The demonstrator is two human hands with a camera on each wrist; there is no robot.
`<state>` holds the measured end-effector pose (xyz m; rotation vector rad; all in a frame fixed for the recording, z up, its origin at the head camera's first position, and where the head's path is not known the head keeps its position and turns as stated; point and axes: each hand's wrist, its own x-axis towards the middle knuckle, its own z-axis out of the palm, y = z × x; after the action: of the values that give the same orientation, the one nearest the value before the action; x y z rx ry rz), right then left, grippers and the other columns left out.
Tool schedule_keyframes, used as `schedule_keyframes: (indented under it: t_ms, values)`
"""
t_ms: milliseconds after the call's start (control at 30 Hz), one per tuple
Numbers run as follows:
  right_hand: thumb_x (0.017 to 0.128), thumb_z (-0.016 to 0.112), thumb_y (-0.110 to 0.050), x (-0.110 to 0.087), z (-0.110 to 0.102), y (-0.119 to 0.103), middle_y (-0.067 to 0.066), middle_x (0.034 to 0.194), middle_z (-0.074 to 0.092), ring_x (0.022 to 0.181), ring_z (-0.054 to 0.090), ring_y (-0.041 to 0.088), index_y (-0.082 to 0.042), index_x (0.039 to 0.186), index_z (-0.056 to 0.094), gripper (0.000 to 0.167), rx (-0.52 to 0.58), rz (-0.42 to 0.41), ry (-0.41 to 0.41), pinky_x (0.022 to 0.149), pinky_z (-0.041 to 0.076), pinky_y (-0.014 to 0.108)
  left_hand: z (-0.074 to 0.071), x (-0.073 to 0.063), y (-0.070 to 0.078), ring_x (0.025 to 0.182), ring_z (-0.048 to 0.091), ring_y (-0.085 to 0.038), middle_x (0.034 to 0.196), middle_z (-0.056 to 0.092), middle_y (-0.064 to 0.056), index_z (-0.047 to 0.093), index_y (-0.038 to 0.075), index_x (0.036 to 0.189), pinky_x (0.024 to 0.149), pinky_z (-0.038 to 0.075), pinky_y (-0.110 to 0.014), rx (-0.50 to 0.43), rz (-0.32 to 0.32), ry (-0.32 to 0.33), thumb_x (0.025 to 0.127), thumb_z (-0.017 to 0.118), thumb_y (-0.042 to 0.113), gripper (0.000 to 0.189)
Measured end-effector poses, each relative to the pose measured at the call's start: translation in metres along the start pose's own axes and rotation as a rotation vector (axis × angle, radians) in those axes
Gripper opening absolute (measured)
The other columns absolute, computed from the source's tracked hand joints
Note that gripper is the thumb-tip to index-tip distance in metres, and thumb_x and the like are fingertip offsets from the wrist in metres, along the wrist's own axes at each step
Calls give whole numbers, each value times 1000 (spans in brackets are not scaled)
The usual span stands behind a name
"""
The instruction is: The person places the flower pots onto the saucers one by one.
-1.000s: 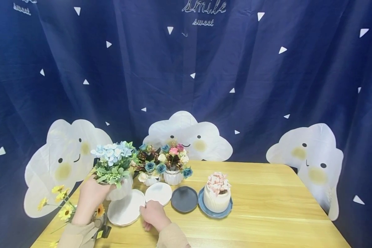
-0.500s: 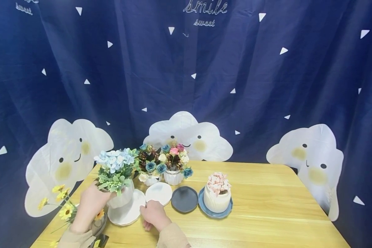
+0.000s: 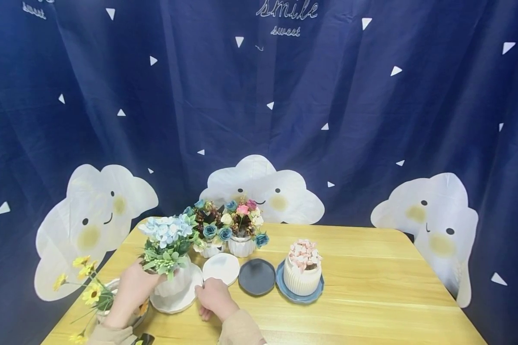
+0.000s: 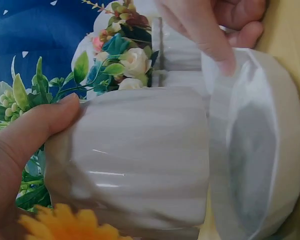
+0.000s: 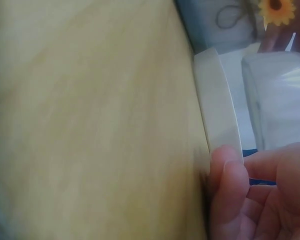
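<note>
My left hand grips the upper rim of a white ribbed flowerpot planted with pale blue artificial flowers and green leaves. In the left wrist view the thumb lies over the pot's lip, and the pot's base is close to the inside of a white saucer. From the head view, the pot overlaps most of that saucer. My right hand is at the saucer's right edge. Its thumb and fingers pinch the saucer's rim in the right wrist view, where the pot shows just beyond.
Yellow daisies in a pot stand by my left forearm. Behind are two white pots of mixed roses. Rightward lie a small white saucer, a black saucer and a pink-flowered pot on a blue saucer.
My left hand has carried the blue-flowered pot right and down, from the saucer's left side to over its middle. The right hand has stayed at the saucer's edge.
</note>
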<state>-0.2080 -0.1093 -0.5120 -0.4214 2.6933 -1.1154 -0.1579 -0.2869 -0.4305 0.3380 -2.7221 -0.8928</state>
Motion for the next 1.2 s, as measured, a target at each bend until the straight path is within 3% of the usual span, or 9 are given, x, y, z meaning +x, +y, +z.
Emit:
schedule_keyframes:
  t_ms: [233,433,700,900,1200]
  values:
    - [94,54,-24,-1,1,1,6,39,57,30,56,17,-8,55,56,42,99,22,-26,35,48,22,8,-3,-1,97,65,-45,110,66,-30,59,-8,115,82,54,-54,-16,-4,12,71,80,31,62]
    - [93,53,-24,-1,0,0,6,38,56,30,56,17,-8,54,57,43,97,16,-30,41,49,19,15,-2,-6,95,66,-43,109,66,-30,60,-8,115,80,55,-53,-7,16,8,71,79,26,59]
    - [93,53,-23,-3,-1,0,6,38,56,29,55,17,-8,54,57,43,130,15,-41,36,48,22,19,-2,-6,95,65,-44,111,65,-31,58,-9,118,79,55,-52,-20,-28,-33,71,79,27,62]
    - [93,52,-22,-3,-1,2,7,39,57,29,55,17,-7,54,57,42,140,-1,-36,32,45,22,24,-3,-9,96,66,-42,109,67,-30,60,-7,115,84,54,-54,-25,-8,-10,72,81,30,61]
    - [94,53,-23,-2,-1,0,7,40,58,30,56,18,-8,55,56,41,101,0,-31,39,49,20,29,-4,-9,95,66,-44,108,65,-32,57,-10,114,83,55,-55,-57,-48,-13,69,83,33,67]
